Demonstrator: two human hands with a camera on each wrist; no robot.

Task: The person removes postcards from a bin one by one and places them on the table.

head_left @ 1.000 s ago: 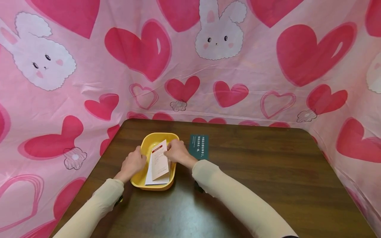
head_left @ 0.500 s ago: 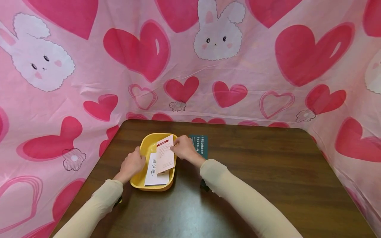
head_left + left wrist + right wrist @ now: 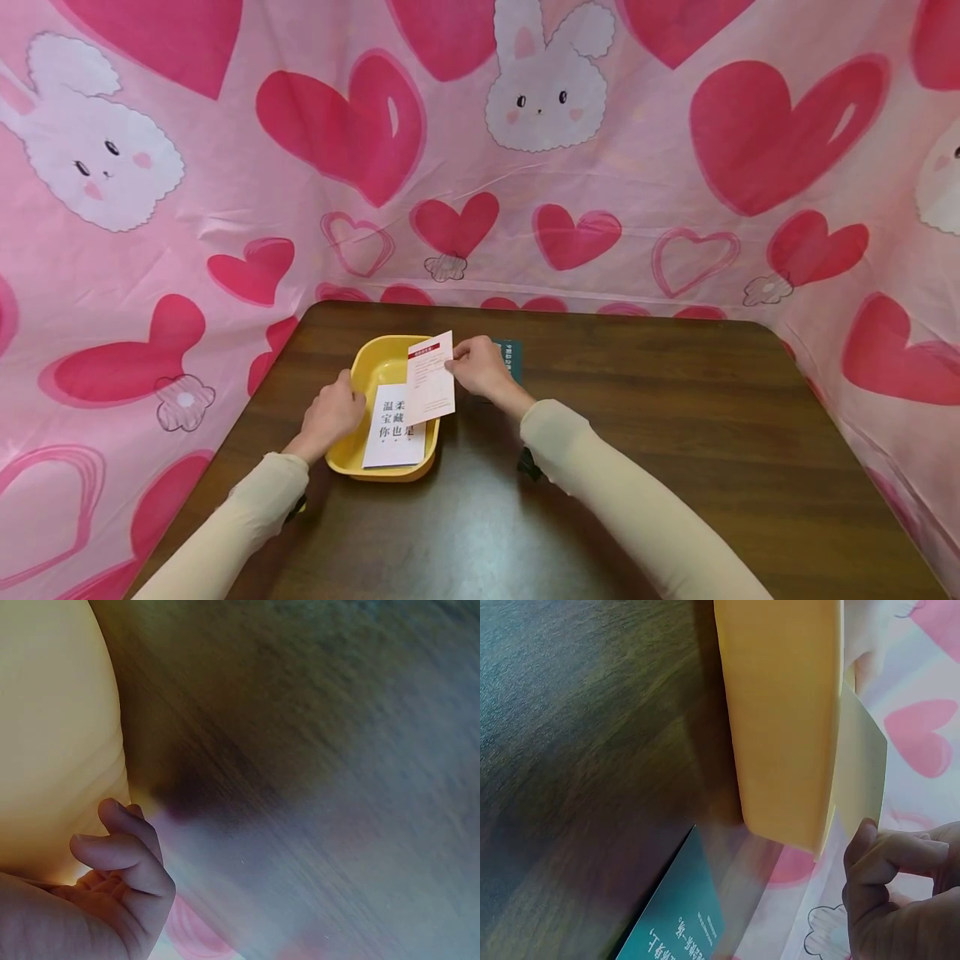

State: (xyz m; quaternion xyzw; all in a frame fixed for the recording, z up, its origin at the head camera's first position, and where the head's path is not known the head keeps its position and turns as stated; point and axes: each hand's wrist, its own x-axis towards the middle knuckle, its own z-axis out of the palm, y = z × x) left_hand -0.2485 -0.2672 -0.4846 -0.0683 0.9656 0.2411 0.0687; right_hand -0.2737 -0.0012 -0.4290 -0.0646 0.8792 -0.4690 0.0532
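Red-banded card (image 3: 430, 382) is pinched along its right edge between the thumb and bent fingers of your right hand (image 3: 483, 367), its printed side toward you, red band at the top and small lines of text beneath. You have it raised and tilted over the right side of the yellow tray (image 3: 380, 365), so that part of it overlaps the opening and part reaches past the right rim; whether its lower edge touches anything you cannot tell from these views. Your left hand (image 3: 336, 410) grips the tray's left rim, and the left wrist view shows those fingers curled close against the yellow side. Inside the tray, toward the end nearest you, lies a white card (image 3: 393, 446) with rows of large dark characters, its upper right part covered by the one you hold. Just to the right of the tray, a teal card (image 3: 679, 911) with white lettering lies flat on the tabletop, partly hidden in the head view behind your right hand. Cream sleeves (image 3: 622, 492) cover both your forearms, and something dark (image 3: 528, 464) shows under your right wrist, too small to make out. Beneath everything is the brown wood-grained table (image 3: 660, 417), and around its far edge and sides hangs pink fabric (image 3: 637, 167) printed with red hearts and white rabbit faces.
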